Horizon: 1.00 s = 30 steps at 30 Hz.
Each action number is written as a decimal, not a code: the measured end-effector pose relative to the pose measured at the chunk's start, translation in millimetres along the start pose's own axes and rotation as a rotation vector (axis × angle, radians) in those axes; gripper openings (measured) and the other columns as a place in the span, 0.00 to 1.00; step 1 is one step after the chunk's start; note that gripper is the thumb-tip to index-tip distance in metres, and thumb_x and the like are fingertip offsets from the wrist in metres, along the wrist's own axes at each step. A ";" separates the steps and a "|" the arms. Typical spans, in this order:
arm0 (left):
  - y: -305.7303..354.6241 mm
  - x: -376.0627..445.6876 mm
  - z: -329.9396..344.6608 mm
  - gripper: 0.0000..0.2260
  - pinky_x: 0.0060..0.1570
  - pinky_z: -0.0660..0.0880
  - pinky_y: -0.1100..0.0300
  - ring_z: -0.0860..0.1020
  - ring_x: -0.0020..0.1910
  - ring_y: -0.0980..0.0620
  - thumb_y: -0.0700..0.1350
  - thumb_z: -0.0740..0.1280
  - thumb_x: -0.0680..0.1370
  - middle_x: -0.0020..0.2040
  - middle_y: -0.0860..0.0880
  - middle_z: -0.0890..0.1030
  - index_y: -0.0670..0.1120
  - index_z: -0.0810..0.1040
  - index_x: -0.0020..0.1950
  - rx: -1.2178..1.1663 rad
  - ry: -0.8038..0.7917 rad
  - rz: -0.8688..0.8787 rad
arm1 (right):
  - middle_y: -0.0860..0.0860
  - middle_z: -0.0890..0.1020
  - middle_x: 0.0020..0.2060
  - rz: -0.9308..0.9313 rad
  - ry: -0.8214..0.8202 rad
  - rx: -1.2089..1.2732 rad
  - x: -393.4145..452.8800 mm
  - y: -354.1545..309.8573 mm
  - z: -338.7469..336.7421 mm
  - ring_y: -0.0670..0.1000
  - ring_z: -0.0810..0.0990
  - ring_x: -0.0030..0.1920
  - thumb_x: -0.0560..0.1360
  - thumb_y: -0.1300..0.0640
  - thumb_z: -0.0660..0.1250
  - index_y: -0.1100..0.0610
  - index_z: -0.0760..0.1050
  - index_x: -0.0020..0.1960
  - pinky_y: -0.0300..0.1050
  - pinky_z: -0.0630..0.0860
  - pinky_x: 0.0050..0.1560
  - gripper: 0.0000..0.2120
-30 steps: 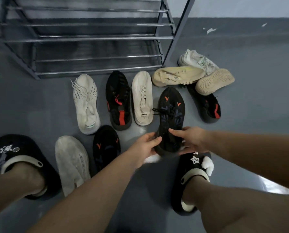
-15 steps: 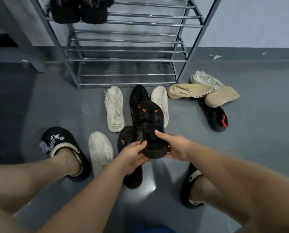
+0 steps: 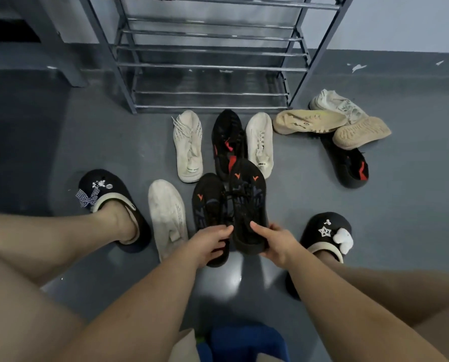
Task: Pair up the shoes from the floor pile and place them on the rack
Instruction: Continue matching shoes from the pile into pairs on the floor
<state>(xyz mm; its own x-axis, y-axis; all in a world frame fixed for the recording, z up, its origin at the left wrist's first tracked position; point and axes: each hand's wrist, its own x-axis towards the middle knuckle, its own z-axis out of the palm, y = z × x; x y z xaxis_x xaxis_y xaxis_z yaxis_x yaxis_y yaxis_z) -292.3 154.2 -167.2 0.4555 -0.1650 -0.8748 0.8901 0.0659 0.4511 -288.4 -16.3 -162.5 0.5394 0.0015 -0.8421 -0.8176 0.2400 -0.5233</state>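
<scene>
Now my right hand (image 3: 277, 244) holds one black sneaker (image 3: 248, 205) beside its mate (image 3: 209, 205), which my left hand (image 3: 209, 242) grips; I should lift both heels level.

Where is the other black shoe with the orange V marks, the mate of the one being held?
The matching black shoe lies on the floor just left of the held shoe, right of a white shoe, with the left hand gripping its heel.

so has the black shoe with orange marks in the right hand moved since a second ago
Yes. The held black shoe went left, from right of the white shoe to beside its mate.
</scene>
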 end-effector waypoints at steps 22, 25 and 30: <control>-48.4 57.3 -26.5 0.20 0.61 0.74 0.56 0.78 0.53 0.48 0.48 0.73 0.73 0.53 0.46 0.80 0.42 0.75 0.61 -0.344 0.176 -0.238 | 0.59 0.84 0.44 0.166 0.025 0.139 27.4 61.8 -18.5 0.59 0.82 0.46 0.76 0.63 0.65 0.63 0.74 0.59 0.54 0.82 0.42 0.12; -51.4 55.8 -18.8 0.18 0.59 0.71 0.59 0.77 0.54 0.51 0.48 0.73 0.72 0.51 0.48 0.80 0.43 0.75 0.60 -0.331 0.133 -0.234 | 0.61 0.82 0.50 0.171 0.031 0.151 26.1 60.0 -17.8 0.61 0.81 0.50 0.75 0.63 0.66 0.63 0.72 0.62 0.56 0.79 0.46 0.15; -41.4 53.6 -17.7 0.21 0.55 0.69 0.59 0.75 0.59 0.51 0.48 0.72 0.73 0.56 0.49 0.79 0.46 0.74 0.64 -0.232 0.113 -0.176 | 0.57 0.85 0.44 0.180 0.006 0.147 20.7 45.2 -21.6 0.58 0.82 0.47 0.77 0.61 0.65 0.62 0.75 0.59 0.52 0.82 0.42 0.11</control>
<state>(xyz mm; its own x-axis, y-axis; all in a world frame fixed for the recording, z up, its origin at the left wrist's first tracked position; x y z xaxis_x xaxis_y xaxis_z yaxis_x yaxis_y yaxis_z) -304.5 160.1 -235.9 0.2819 -0.0845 -0.9557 0.9296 0.2706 0.2502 -318.5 -26.3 -206.5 0.3856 0.0517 -0.9212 -0.8623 0.3755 -0.3399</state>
